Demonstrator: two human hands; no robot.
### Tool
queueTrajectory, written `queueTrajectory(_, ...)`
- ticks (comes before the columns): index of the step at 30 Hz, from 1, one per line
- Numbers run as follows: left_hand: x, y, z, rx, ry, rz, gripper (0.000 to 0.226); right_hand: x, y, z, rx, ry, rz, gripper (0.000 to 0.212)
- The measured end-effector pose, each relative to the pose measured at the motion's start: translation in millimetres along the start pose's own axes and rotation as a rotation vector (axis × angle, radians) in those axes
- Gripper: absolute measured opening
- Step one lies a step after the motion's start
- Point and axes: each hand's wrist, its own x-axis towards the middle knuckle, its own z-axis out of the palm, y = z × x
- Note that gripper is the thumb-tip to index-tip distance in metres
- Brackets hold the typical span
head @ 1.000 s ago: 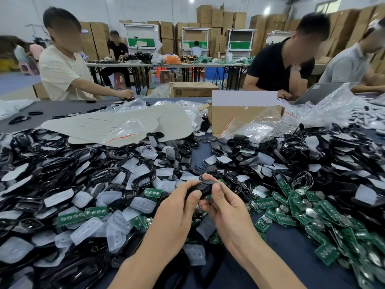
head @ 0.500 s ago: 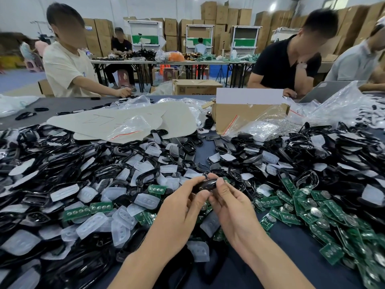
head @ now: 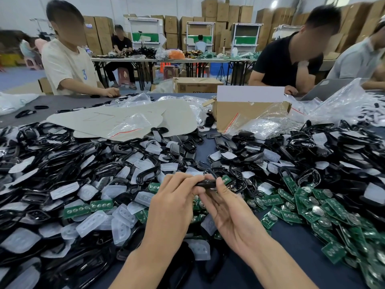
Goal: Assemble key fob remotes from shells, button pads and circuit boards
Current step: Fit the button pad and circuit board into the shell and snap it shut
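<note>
I see a black key fob shell (head: 205,183) held edge-on in the air, low over the middle of the table (head: 298,240), between both hands. The left hand (head: 173,205) pinches its left end with curled fingertips. The right hand (head: 231,217) grips the right end, thumb on top and fingers underneath, palm turned up.

Under and around the hands I make out heaps of loose parts. Clear button pads (head: 91,223) lie mixed with black shells (head: 41,142) to the left, and green circuit boards (head: 291,215) spread to the right.

Farther back sit grey card sheets (head: 116,119), an open cardboard box (head: 245,113) and clear plastic bags (head: 343,101). A person in a cream T-shirt (head: 66,65) and a person in a black shirt (head: 287,61) are at the far edge.
</note>
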Motion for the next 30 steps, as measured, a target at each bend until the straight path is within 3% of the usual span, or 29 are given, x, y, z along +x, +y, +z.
queueTrajectory(7, 1.4, -0.1, 2.2, 0.073, 0.036, 0.048, 0.031, 0.5, 0.9, 0.3, 0.024, 0.008, -0.02, 0.033)
queueTrajectory(11, 2.6, 4.2, 2.0, 0.073, 0.024, 0.028, 0.024, 1.5, -0.3, 0.6, 0.034, -0.007, -0.041, 0.04)
queueTrajectory(17, 6.5, 12.3, -4.7, -0.2, -0.054, -0.135, 0.017, 1.6, 2.5, 0.6, 0.011, -0.003, -0.033, 0.032)
queueTrajectory(25, 7.9, 12.9, -3.6, -0.145, -0.004, -0.079, 0.016, -3.5, -1.9, 0.5, -0.017, -0.06, -0.033, 0.038)
queueTrajectory(27, 9.2, 17.2, -4.0, -0.185, -0.028, -0.153, 0.015, -3.0, -3.2, 1.4, -0.044, -0.02, -0.066, 0.036)
queueTrajectory(30, 11.1, 21.4, -7.3, -0.409, -0.11, -0.475, 0.016, -0.5, -6.9, 2.0, -0.11, 0.026, -0.151, 0.035)
